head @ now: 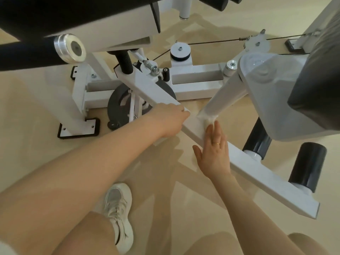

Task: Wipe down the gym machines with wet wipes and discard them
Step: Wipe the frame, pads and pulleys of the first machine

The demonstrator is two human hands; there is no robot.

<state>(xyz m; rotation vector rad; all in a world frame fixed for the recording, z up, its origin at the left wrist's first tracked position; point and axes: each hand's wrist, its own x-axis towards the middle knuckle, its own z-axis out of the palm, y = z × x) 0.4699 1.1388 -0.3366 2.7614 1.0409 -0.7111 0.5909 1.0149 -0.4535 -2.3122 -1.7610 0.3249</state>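
Note:
A white gym machine fills the view; its long white lever arm (257,172) runs from the centre down to the lower right. My left hand (171,122) grips the arm's edge near its middle, fingers curled over it. My right hand (213,150) lies flat on the arm with straight fingers, pressing a crumpled white wet wipe (207,118) under the fingertips. The wipe sits where the arm meets a slanted white post (226,94).
Two black foam rollers (309,166) stick out from the arm at lower right. A grey disc (117,105), white base frame (195,83), pulley (180,52) and cable lie behind. Black padding is at top left and right. My white shoe (119,216) stands on the beige floor.

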